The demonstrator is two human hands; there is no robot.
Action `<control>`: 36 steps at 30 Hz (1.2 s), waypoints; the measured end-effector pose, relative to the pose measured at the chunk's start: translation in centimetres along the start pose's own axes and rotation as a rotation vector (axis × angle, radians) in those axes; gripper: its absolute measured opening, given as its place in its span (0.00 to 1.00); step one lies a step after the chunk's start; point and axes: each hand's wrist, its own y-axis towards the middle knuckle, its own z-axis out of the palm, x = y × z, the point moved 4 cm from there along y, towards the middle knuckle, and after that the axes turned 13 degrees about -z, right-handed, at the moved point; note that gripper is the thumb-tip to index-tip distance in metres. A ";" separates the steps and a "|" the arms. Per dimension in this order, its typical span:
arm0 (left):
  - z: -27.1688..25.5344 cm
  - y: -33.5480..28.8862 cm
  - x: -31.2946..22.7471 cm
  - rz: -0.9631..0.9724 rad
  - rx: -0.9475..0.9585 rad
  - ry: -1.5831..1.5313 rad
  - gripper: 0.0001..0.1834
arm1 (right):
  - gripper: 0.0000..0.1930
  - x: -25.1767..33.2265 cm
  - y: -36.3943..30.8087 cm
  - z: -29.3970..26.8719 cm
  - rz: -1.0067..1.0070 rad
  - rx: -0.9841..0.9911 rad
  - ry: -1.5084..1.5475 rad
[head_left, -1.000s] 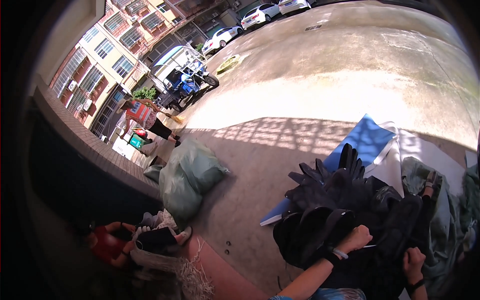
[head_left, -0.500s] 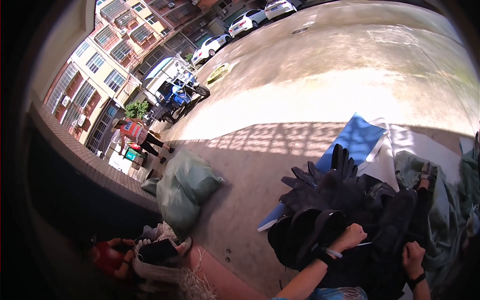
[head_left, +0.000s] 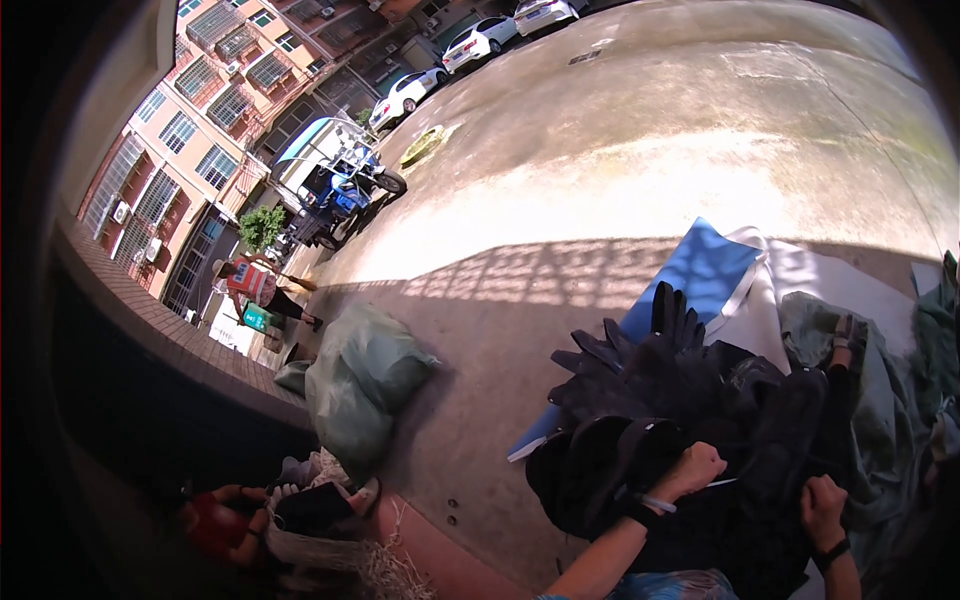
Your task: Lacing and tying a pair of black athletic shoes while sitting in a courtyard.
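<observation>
A big heap of black gloves (head_left: pixel 650 375) lies over my lap, with stiff fingers fanning out at its far side. Nearer to me are rounded black pieces (head_left: pixel 590 455) in a row. My left hand (head_left: pixel 692 470), a band at its wrist, is curled closed over the heap; a thin white strip (head_left: pixel 722 483) shows just beside its fingers. To the right, my right hand (head_left: pixel 825 508) is also closed, low against the dark material. What either hand grips is hidden by the fingers and the dark cloth.
Blue and white sheeting (head_left: pixel 700 270) and green sacking (head_left: pixel 870 400) lie beyond the heap. A full green sack (head_left: pixel 362 375) stands left. A seated person in red (head_left: pixel 220 525) handles pale stringy material. Another person in an orange vest (head_left: pixel 250 283) stands near a three-wheeler (head_left: pixel 335 180).
The view has shifted slightly. The person in the vest has changed posture, an arm now nearer the green container. My hands keep almost the same place and closed shape.
</observation>
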 end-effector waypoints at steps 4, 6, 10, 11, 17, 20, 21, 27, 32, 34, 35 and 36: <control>0.8 0.5 0.9 0.071 -0.005 -0.019 0.14 | 0.04 0.6 0.5 -0.2 -0.018 -0.019 0.012; 1.9 1.4 1.6 0.199 -0.041 -0.035 0.14 | 0.04 0.7 0.6 -0.4 -0.019 -0.019 0.008; 3.2 -0.3 -1.7 0.195 0.054 -0.120 0.14 | 0.04 0.3 -0.8 -1.6 0.044 -0.002 -0.037; 3.6 -1.2 -2.6 0.001 0.163 -0.144 0.14 | 0.04 0.1 -0.9 -1.6 0.051 -0.012 -0.044; 2.5 -0.8 -3.0 0.007 0.080 -0.442 0.12 | 0.04 -0.4 1.5 -0.3 0.183 0.082 0.158; 2.4 0.2 -3.1 0.034 0.027 -0.509 0.13 | 0.06 -0.5 1.9 -1.0 0.334 0.067 0.243; 2.5 0.8 -3.1 0.043 0.008 -0.516 0.14 | 0.07 -0.2 2.2 -1.3 0.353 0.037 0.307; 3.8 1.3 -5.0 0.142 -0.108 -0.354 0.14 | 0.07 2.9 4.7 -1.2 0.232 0.002 0.432; 3.5 1.7 -5.7 0.145 -0.173 -0.262 0.11 | 0.06 3.0 6.2 3.2 0.162 0.066 0.306; 3.2 2.0 -5.6 0.135 -0.157 -0.262 0.11 | 0.06 3.0 6.9 3.9 0.175 0.060 0.279; 3.1 2.2 -5.5 0.127 -0.138 -0.259 0.11 | 0.06 3.0 7.0 4.1 0.217 0.085 0.272; 2.9 2.4 -5.6 0.125 -0.142 -0.262 0.11 | 0.06 2.9 7.3 4.4 0.256 0.110 0.268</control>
